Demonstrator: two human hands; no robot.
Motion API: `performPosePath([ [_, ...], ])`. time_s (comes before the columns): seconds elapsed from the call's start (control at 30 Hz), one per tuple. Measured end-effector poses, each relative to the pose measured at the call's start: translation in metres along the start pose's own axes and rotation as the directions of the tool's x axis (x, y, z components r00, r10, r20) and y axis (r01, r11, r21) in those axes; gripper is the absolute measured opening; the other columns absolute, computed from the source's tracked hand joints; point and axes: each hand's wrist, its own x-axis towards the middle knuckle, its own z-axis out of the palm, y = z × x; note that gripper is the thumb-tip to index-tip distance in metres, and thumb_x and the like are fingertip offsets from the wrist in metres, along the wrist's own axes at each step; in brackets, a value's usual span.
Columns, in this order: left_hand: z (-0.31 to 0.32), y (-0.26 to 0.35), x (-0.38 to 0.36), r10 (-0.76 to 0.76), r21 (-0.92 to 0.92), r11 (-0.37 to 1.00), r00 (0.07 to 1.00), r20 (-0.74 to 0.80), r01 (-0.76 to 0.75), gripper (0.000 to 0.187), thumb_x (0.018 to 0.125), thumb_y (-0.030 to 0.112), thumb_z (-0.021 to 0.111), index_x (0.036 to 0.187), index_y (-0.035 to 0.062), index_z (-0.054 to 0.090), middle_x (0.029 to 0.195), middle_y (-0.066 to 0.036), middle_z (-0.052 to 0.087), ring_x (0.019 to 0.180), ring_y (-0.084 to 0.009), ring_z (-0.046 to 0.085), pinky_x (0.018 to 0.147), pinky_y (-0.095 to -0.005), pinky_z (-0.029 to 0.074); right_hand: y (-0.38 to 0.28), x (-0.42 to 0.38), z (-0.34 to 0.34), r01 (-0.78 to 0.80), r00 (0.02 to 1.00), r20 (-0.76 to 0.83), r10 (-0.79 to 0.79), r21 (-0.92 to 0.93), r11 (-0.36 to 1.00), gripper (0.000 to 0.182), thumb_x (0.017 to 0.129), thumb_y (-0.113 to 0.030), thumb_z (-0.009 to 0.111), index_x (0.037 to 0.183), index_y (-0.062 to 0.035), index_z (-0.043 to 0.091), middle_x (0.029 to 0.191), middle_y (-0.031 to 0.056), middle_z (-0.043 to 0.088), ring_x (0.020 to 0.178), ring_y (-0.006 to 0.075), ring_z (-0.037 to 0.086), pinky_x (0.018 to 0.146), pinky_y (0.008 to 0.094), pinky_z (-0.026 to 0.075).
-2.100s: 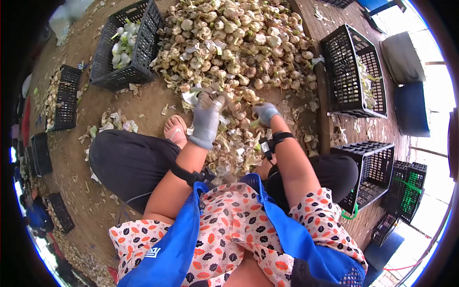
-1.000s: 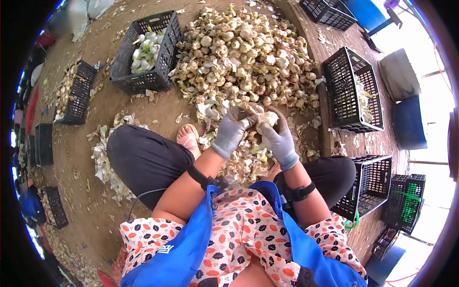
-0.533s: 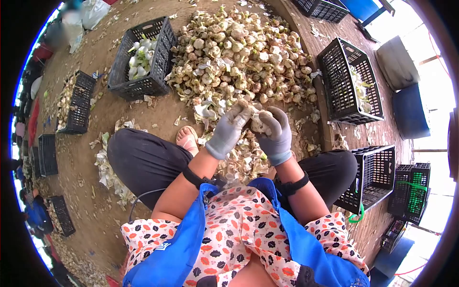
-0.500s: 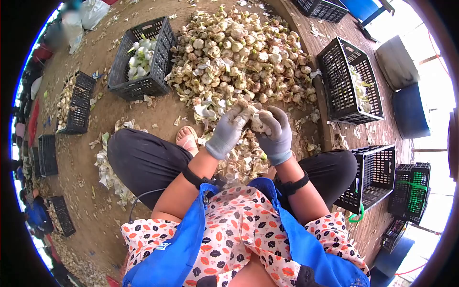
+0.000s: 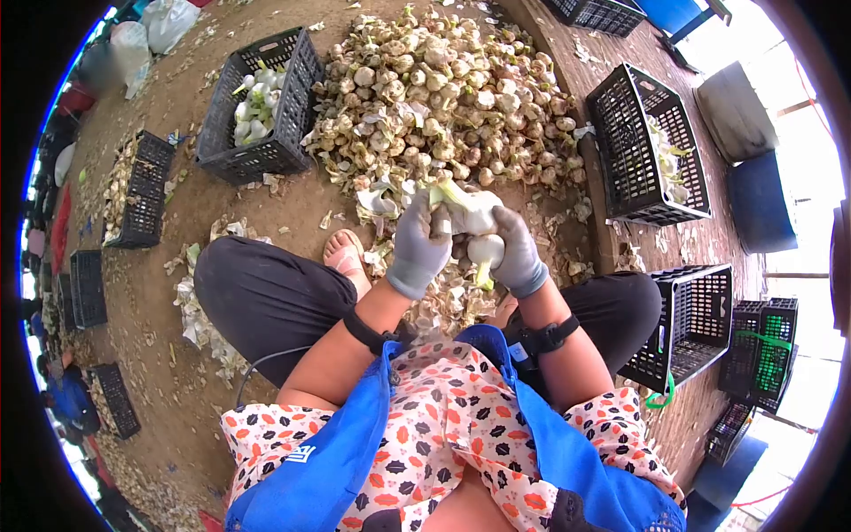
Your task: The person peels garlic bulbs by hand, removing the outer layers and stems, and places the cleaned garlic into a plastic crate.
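Dirt floor (image 5: 266,204) strewn with husks (image 5: 204,310); both gloved hands' fingers (image 5: 425,232) grip one garlic bulb (image 5: 483,250).

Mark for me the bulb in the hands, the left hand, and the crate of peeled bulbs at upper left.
bulb (image 5: 486,248), head view, on its white rounded body.
left hand (image 5: 418,250), head view, on the back of the grey glove.
crate (image 5: 301,80), head view, on its right wall.
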Motion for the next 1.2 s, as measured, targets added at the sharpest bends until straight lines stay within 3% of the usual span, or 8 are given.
performPosePath([
  [0.07,-0.009,0.019,0.008,0.468,0.376,0.736,0.825,0.318,-0.563,0.019,0.087,-0.001,0.051,0.105,0.0016,0.056,0.096,-0.008,0.063,0.087,-0.0142,0.061,0.077,-0.0269,0.048,-0.008,0.005,0.003,-0.136,0.985,-0.098,0.144,0.082,0.987,0.041,0.092,-0.035,0.051,0.117,-0.0035,0.054,0.098,0.0062,0.062,0.083,0.0139,0.062,0.071,0.0255,0.051],
  [0.13,-0.008,0.023,0.010,0.500,0.434,0.642,0.775,0.387,-0.632,0.020,0.088,-0.005,0.044,0.101,0.0040,0.056,0.092,-0.006,0.062,0.081,-0.0108,0.059,0.071,-0.0248,0.047,-0.018,-0.007,0.018,-0.101,0.964,-0.248,0.097,-0.006,0.995,0.041,0.093,-0.038,0.050,0.115,-0.0034,0.056,0.095,0.0071,0.063,0.077,0.0150,0.063,0.066,0.0270,0.052],
  [0.2,-0.011,0.014,0.010,0.199,-0.011,0.975,0.853,0.483,-0.222,0.022,0.087,-0.007,0.043,0.101,0.0045,0.056,0.091,-0.005,0.061,0.078,-0.0095,0.058,0.068,-0.0232,0.046,-0.021,-0.016,0.017,-0.054,0.998,-0.019,0.052,-0.151,0.987,0.046,0.091,-0.042,0.053,0.114,-0.0026,0.056,0.096,0.0072,0.063,0.078,0.0136,0.063,0.067,0.0262,0.052],
  [0.37,-0.028,0.013,0.029,-0.102,-0.440,0.830,0.869,0.484,0.342,0.026,0.084,-0.010,0.039,0.096,0.0017,0.058,0.089,-0.003,0.062,0.071,-0.0069,0.055,0.067,-0.0204,0.045,-0.033,-0.011,0.012,-0.362,0.899,0.167,0.404,-0.233,0.902,0.047,0.085,-0.035,0.066,0.115,-0.0006,0.056,0.096,0.0032,0.064,0.081,0.0110,0.061,0.071,0.0244,0.050],
  [0.53,-0.024,0.007,0.025,-0.104,0.273,0.961,0.961,0.256,0.031,0.027,0.081,-0.004,0.047,0.104,0.0045,0.058,0.093,-0.010,0.063,0.085,-0.0188,0.059,0.076,-0.0297,0.048,-0.018,-0.014,0.020,-0.421,0.782,0.305,0.543,-0.384,0.822,0.052,0.080,-0.035,0.072,0.115,0.0004,0.059,0.100,0.0025,0.064,0.087,0.0094,0.059,0.077,0.0229,0.047],
  [0.7,-0.035,-0.007,0.044,-0.680,0.989,0.145,0.729,0.083,0.023,0.061,0.072,0.011,0.064,0.130,0.0226,0.048,0.128,-0.019,0.048,0.109,-0.0356,0.055,0.094,-0.0432,0.043,-0.012,-0.011,0.015,-0.273,0.858,0.352,0.375,-0.307,0.912,0.055,0.084,-0.037,0.067,0.120,0.0021,0.053,0.109,0.0086,0.063,0.092,0.0123,0.060,0.079,0.0246,0.048],
  [0.9,-0.023,0.007,0.014,-0.074,0.271,0.958,0.837,0.542,-0.091,0.063,0.073,0.007,0.073,0.128,0.0133,0.045,0.124,-0.011,0.049,0.115,-0.0242,0.048,0.097,-0.0365,0.041,0.005,0.001,-0.001,0.025,0.968,-0.198,-0.153,-0.530,0.848,0.036,0.097,-0.031,0.046,0.108,0.0005,0.058,0.096,0.0036,0.062,0.086,0.0110,0.054,0.075,0.0261,0.044],
  [1.2,-0.011,0.013,0.016,0.283,0.299,0.885,0.922,0.263,-0.357,0.021,0.077,0.000,0.067,0.097,0.0043,0.061,0.094,-0.009,0.063,0.089,-0.0217,0.061,0.079,-0.0317,0.048,0.008,0.008,-0.003,0.068,0.914,-0.311,-0.261,-0.516,0.854,0.026,0.084,-0.019,0.056,0.098,0.0037,0.057,0.081,0.0133,0.062,0.071,0.0200,0.057,0.068,0.0300,0.046],
])
